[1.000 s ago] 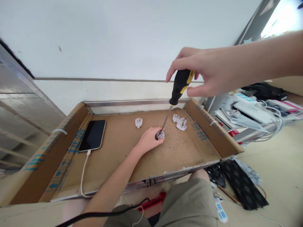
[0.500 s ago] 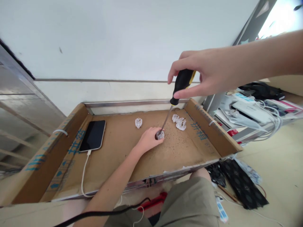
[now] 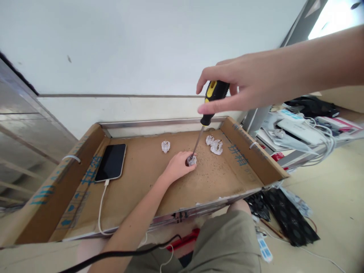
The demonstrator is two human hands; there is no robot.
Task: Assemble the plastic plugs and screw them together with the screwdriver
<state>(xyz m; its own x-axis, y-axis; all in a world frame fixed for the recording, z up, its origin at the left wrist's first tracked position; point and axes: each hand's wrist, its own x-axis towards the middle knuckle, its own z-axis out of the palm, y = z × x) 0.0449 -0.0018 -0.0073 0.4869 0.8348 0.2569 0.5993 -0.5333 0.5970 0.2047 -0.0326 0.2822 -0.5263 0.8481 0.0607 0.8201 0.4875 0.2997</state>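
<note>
My right hand [image 3: 227, 87] is closed round the black-and-yellow handle of a screwdriver [image 3: 215, 93], held tilted above the cardboard. Its metal shaft runs down and left, and the tip meets a small clear plastic plug [image 3: 192, 160]. Pinching that plug against the cardboard is my left hand [image 3: 179, 166], whose fingers hide part of it. Farther back lies a similar clear plug [image 3: 165, 146] with thin metal prongs. To the right, more clear plug pieces [image 3: 216, 147] sit close together, with brass-coloured metal parts showing.
The shallow cardboard tray [image 3: 139, 197] has raised sides and dark specks. A phone [image 3: 111, 162] with a white cable [image 3: 100, 212] lies at its left. White cables and packets [image 3: 301, 132] crowd a shelf at right. A black cable [image 3: 127, 253] crosses near my lap.
The screwdriver handle has turned, now showing its yellow part towards me, and my right hand has shifted slightly left. My left hand stays on the plug. The whole view has shifted a little.
</note>
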